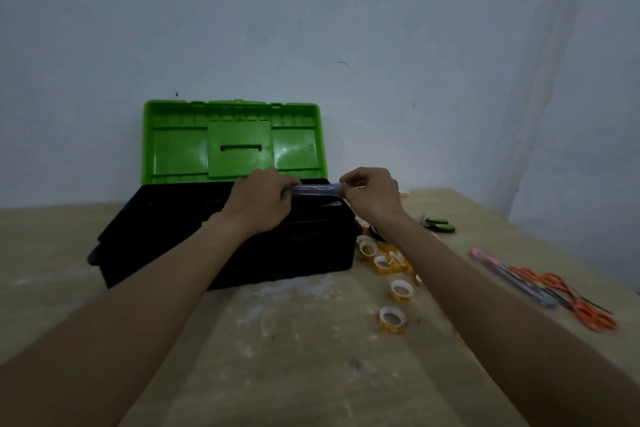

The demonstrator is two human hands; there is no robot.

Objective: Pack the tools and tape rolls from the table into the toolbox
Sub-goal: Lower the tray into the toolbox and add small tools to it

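Pale wall backs the worktop [294, 357] where the toolbox [173, 236] sits open. Above it I see the left hand [258, 203] and right hand [372, 196] each pinching one end of a clear slim tool [313, 189].

Head-worn camera looks forward and down, close over the table [311, 340].

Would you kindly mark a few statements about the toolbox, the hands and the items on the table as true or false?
1. The toolbox has its green lid open. True.
2. The left hand and right hand hold one clear long item above the toolbox. True.
3. The tape rolls lie left of the toolbox. False: they lie on the table to its right.
4. The orange scissors are inside the toolbox. False: they lie on the table, far right.
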